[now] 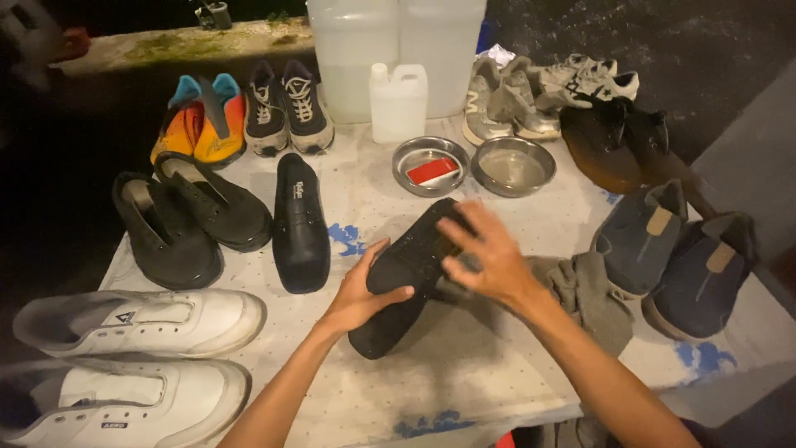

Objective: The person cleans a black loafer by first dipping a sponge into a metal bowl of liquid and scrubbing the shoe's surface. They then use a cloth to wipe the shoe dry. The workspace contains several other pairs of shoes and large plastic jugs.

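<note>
White cloth, speckled and blue-printed, covers the table (464, 373). Two translucent jugs (398, 41) stand at the top centre, one small jug (398, 101) before them. Lower left lie two white sneakers (141, 319). Two steel bowls (431, 166) sit centre. Mid-frame, one black shoe (410, 270) is gripped underneath by the left hand (358, 294), fingers curled round it; the right hand (489, 253) rests spread across its top.
</note>
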